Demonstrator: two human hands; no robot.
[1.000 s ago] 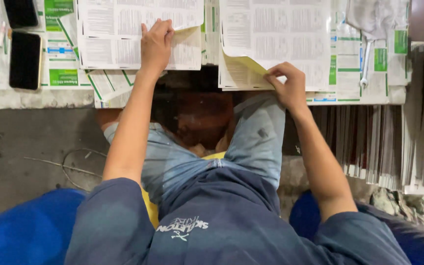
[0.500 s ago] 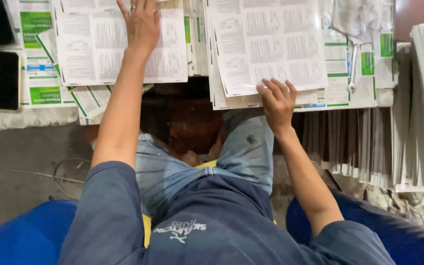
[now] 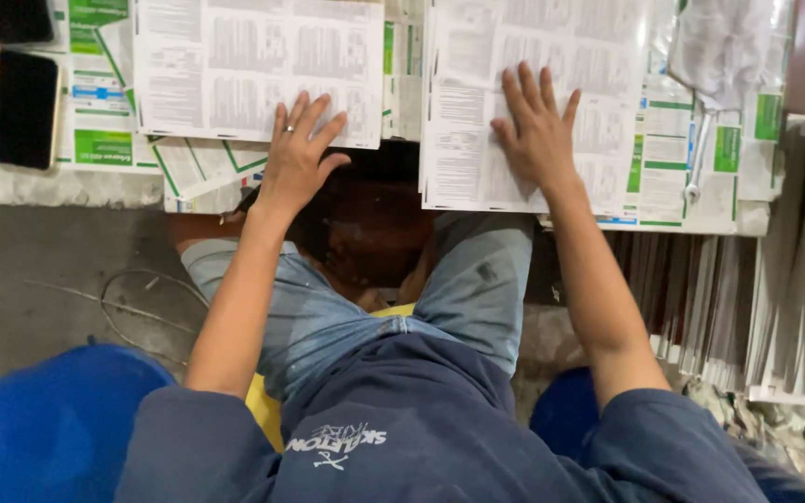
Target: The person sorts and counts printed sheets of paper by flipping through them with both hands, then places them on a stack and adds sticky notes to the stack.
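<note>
Two stacks of printed leaflets dominate a low work surface point(image 3: 58, 186), where a seated person in a dark blue sweatshirt and jeans leans forward to press them flat. Largest in view is the right leaflet stack point(image 3: 477, 112), a broad white sheet of fine tabular print lying at the table's near edge; the right hand point(image 3: 538, 135) rests on its lower half, palm down and fingers fanned wide, gripping nothing. Beside it, across a narrow gap, lies the left leaflet stack point(image 3: 235, 70), and the left hand point(image 3: 298, 154), a ring on one finger, lies spread over its lower right corner, also flat and pinching nothing. Green-and-white flattened cartons point(image 3: 100, 149) show beneath and around both sheets. Upright bundles of folded paper point(image 3: 747, 307) stand packed at the right. A dark phone point(image 3: 25, 107) lies at the far left, well apart from both hands. Judging from the flat palms, the step in hand appears to be smoothing or squaring the sheets; any next move would call for a fingertip grip on an edge.
</note>
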